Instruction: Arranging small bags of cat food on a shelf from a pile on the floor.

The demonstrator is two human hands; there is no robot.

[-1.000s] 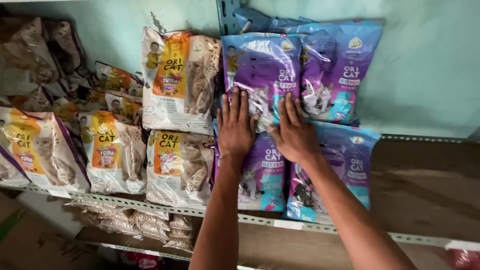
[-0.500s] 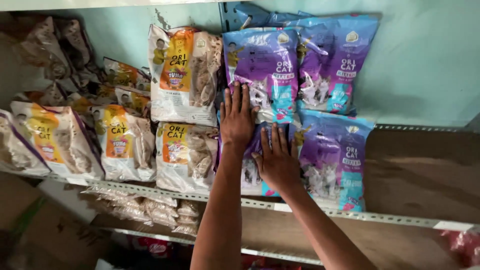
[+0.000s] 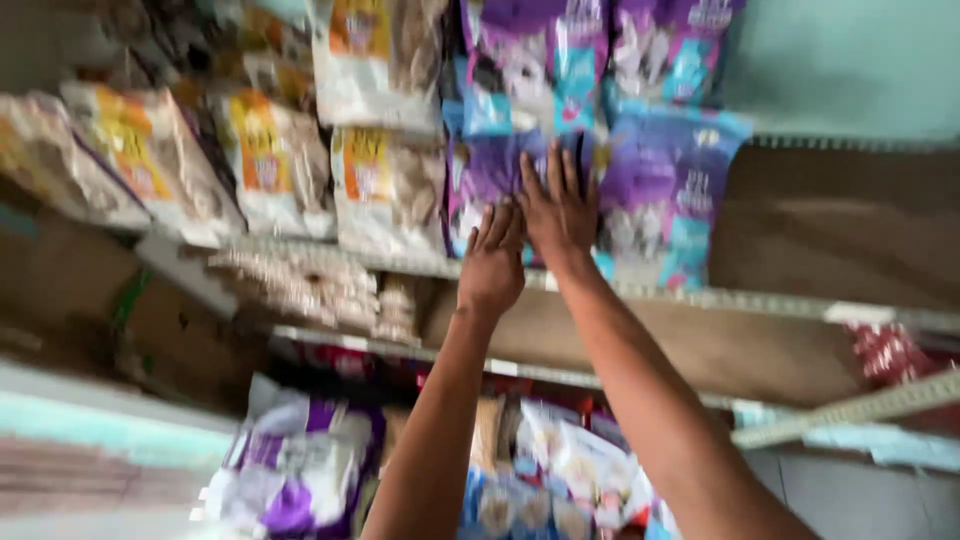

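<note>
The fingers of the right hand [image 3: 556,205] are laid flat and slightly spread against the front of a purple pet-food bag [image 3: 490,180] at the centre of the frame; nothing is gripped. The left hand [image 3: 492,262] is pressed just below and beside it, fingers together and extended, its fingertips on the lower edge of the same bag, close to the shelf rail [image 3: 700,298]. Neither hand is closed around anything.

Compared with half a second ago, the left hand has been brought down from the upper row of bags to the lower one, so both palms are now set side by side on the one standing bag. The view has also been tipped downward, and a lower shelf with more purple and white packs [image 3: 300,470] has come into sight. From this it is judged that the lower bag is being pushed back or squared up on the shelf.

To the right, a second purple and turquoise bag [image 3: 665,195] stands touching the first; to the left, white and orange bags [image 3: 385,190] are lined up. Everything is smeared by motion blur, so bag edges and finger contact cannot be made out exactly. The upper row is cut off by the top of the frame.
</note>
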